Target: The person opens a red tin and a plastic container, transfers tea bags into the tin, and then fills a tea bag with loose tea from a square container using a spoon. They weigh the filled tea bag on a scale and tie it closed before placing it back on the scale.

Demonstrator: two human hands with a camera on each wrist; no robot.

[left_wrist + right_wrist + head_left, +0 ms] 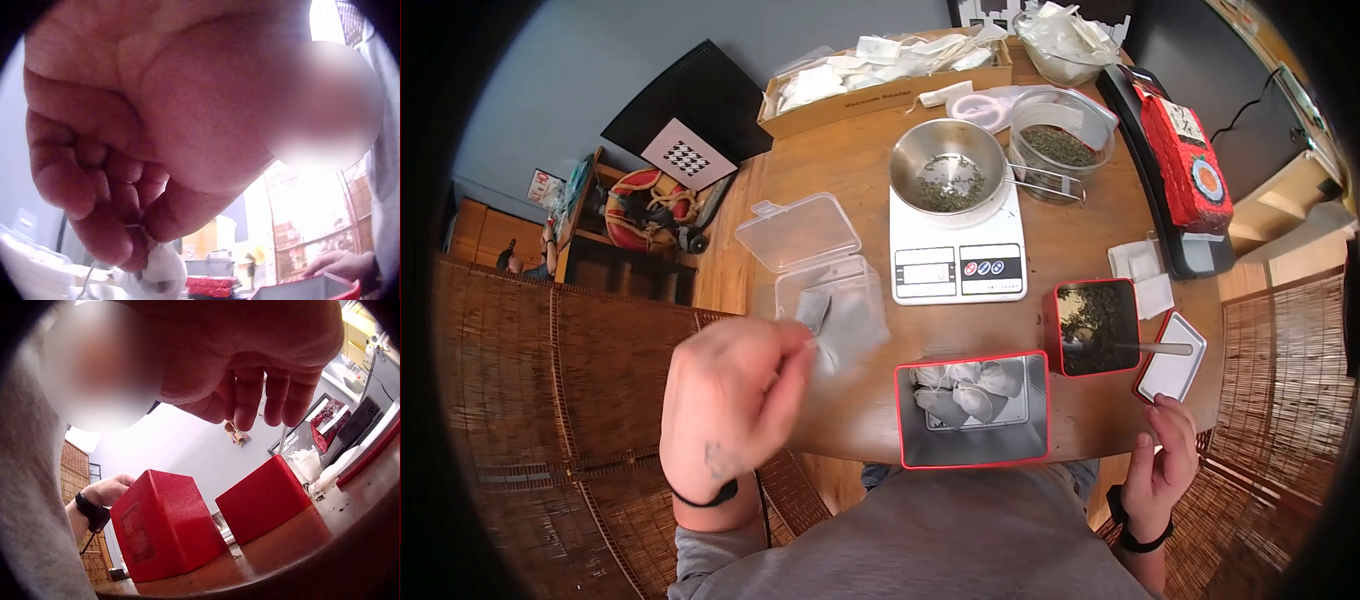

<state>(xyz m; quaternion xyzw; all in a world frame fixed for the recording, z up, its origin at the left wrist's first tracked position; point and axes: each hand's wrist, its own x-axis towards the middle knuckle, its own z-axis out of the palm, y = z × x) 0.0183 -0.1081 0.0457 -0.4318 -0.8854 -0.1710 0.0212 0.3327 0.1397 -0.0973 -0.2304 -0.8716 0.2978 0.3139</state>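
My left hand is raised over the left side of the table, thumb and fingertips pinching the string of a small white drawstring tea bag, which hangs below the fingertips. Just beyond it lies a clear plastic box with its lid up and thin pale bags inside. In front of my body, a red-rimmed tin holds several filled bags. My right hand hangs relaxed by the table edge, fingertips near a white tin lid and holding nothing. A smaller red tin contains loose tea leaves and a spoon.
On a white kitchen scale stands a steel cup with some leaves. Behind are a glass bowl of leaves and a cardboard box of white bags. A black appliance with a red packet lines the right.
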